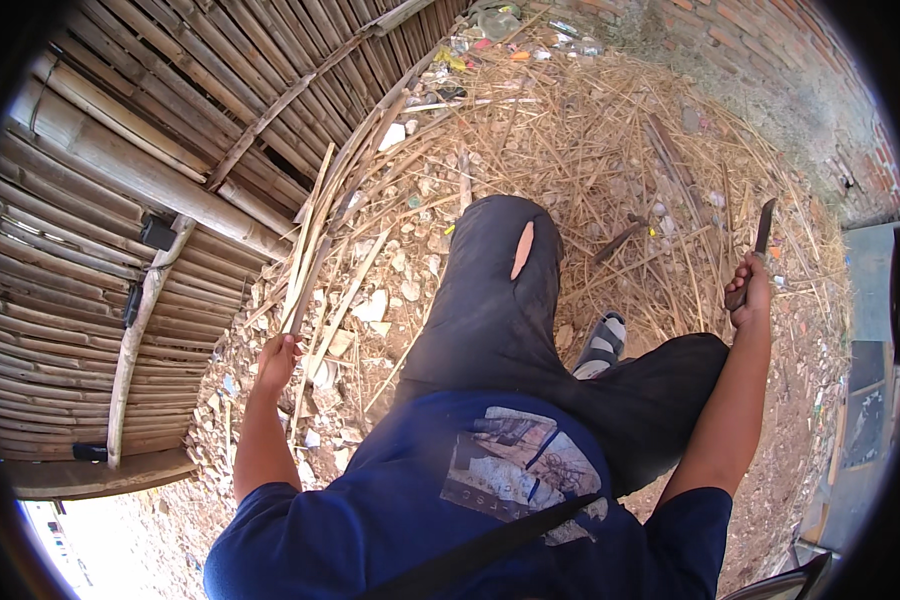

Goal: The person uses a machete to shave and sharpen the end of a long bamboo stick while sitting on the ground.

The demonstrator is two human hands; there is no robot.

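Note:
My left hand [278,358] is closed on the near end of a bamboo strip [316,266]. The strip slants up and away from my fingers along the foot of the bamboo wall. Other long strips lie close beside it, and I cannot tell whether more than one is in the grip. Out to the right, my right hand [750,290] is wrapped round the handle of a knife [765,228]. Its dark, long blade points away from me, apart from the bamboo.
A bamboo-slat wall [120,200] with poles stands at left. Straw, splinters and stones litter the ground [610,140]. A brick wall [760,60] borders the far right. My bent legs in dark trousers [490,300] and a sandalled foot [602,340] occupy the middle.

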